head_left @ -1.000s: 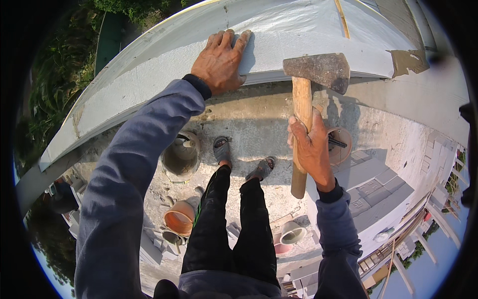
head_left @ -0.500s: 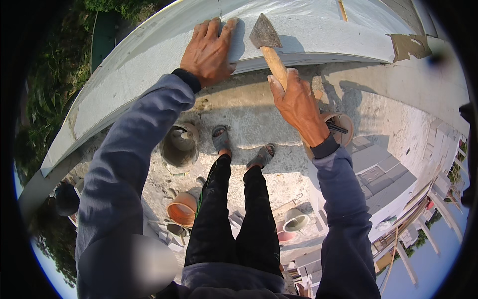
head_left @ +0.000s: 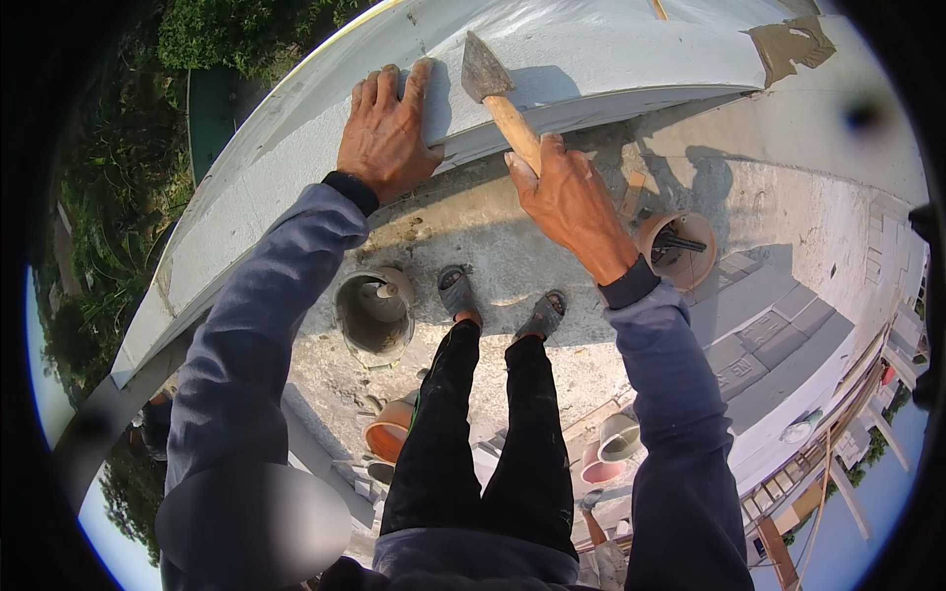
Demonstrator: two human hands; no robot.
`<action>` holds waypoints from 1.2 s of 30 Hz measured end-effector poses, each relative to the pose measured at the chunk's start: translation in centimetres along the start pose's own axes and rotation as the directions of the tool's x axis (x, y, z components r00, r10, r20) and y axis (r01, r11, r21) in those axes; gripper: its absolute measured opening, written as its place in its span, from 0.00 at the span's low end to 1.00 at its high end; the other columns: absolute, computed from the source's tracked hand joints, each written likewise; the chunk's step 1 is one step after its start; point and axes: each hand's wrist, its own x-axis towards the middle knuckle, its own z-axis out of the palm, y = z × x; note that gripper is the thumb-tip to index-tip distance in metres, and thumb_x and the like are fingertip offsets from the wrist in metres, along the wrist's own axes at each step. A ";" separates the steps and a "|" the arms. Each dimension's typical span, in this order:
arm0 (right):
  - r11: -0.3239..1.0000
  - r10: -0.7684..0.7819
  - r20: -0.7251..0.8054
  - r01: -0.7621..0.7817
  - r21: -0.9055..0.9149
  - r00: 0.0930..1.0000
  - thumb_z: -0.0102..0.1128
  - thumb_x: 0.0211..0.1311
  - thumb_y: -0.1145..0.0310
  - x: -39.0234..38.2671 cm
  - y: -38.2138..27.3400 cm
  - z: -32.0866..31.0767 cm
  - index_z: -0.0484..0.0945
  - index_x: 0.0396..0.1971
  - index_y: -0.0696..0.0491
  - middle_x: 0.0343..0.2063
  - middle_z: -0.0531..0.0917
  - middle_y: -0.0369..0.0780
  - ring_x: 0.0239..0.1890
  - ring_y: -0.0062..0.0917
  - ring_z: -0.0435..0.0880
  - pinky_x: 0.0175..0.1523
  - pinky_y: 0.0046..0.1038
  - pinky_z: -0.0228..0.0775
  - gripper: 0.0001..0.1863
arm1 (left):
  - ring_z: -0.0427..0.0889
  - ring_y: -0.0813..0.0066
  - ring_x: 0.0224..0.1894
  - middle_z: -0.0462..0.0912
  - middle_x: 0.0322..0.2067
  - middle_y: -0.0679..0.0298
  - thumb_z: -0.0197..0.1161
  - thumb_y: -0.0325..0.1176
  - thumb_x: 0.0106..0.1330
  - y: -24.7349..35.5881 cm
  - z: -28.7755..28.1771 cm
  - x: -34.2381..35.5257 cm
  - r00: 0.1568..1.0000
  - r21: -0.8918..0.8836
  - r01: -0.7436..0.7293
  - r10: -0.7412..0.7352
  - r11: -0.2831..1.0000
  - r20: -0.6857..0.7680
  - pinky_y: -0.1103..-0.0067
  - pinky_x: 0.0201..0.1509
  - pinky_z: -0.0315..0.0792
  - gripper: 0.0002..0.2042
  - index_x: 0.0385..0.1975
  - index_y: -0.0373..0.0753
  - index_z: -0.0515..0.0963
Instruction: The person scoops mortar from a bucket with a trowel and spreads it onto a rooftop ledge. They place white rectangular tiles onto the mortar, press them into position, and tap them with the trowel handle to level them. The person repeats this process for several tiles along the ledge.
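Observation:
My left hand [head_left: 388, 138] rests on the top of a long pale block wall [head_left: 611, 54], fingers stretched over it and the thumb at its near edge. A hammer [head_left: 510, 126] with a wooden handle and a grey, wedge-shaped head is in my right hand [head_left: 576, 209], its fingers wrapped round the handle. The hammer's head reaches over the wall top, to the right of my left hand, and casts a shadow there. Whether the head touches the block, I cannot tell.
Near my sandalled feet stands a dark bucket [head_left: 375, 330] with a tool inside. To the right are another bucket [head_left: 655, 258] holding dark tools and a stack of grey blocks [head_left: 764, 340]. An orange bucket [head_left: 388, 433] sits lower left. Greenery lies beyond the wall.
The view has shifted slightly. My left hand still lies on the wall top, and the hammer in my right hand is tilted a little more to the left.

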 end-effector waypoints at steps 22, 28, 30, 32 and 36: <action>-0.808 0.589 0.575 0.422 0.412 0.567 0.36 0.81 0.35 3.0 -5.8 26.6 0.69 0.34 0.53 0.23 0.73 0.39 0.21 0.29 0.75 0.29 0.36 0.70 0.33 | 0.68 0.47 0.67 0.69 0.65 0.49 0.82 0.37 0.45 -0.1 1.7 2.1 0.965 -0.038 -0.261 0.260 0.965 -0.028 0.55 0.73 0.63 0.57 0.78 0.41 0.55; -0.810 0.580 0.554 0.355 0.466 0.597 0.42 0.81 0.37 3.8 -7.2 25.6 0.71 0.39 0.52 0.21 0.75 0.38 0.17 0.27 0.75 0.25 0.35 0.70 0.30 | 0.69 0.47 0.65 0.69 0.64 0.49 0.83 0.36 0.42 0.0 1.4 2.1 0.967 -0.049 -0.254 0.252 0.966 -0.047 0.56 0.72 0.63 0.58 0.78 0.42 0.56; -0.797 0.593 0.559 0.324 0.510 0.579 0.39 0.81 0.36 3.4 -7.5 25.1 0.71 0.40 0.52 0.22 0.75 0.37 0.18 0.27 0.76 0.26 0.35 0.70 0.30 | 0.69 0.48 0.65 0.69 0.64 0.50 0.83 0.36 0.42 0.1 1.5 2.1 0.970 -0.058 -0.242 0.239 0.969 -0.049 0.56 0.72 0.63 0.58 0.78 0.43 0.57; -0.814 0.531 0.531 0.224 0.536 0.660 0.39 0.82 0.36 3.0 -7.6 24.8 0.71 0.41 0.52 0.22 0.75 0.37 0.18 0.27 0.76 0.26 0.34 0.71 0.30 | 0.69 0.48 0.65 0.69 0.64 0.50 0.83 0.35 0.41 0.1 1.5 2.1 0.970 -0.066 -0.240 0.236 0.969 -0.059 0.56 0.72 0.63 0.57 0.78 0.44 0.57; -0.804 0.573 0.567 0.274 0.527 0.591 0.41 0.82 0.38 2.8 -7.6 24.8 0.71 0.41 0.52 0.22 0.76 0.38 0.18 0.27 0.75 0.25 0.34 0.71 0.29 | 0.69 0.48 0.65 0.70 0.63 0.50 0.83 0.35 0.41 0.0 1.4 2.0 0.963 -0.064 -0.265 0.261 0.962 -0.070 0.56 0.72 0.63 0.57 0.77 0.45 0.58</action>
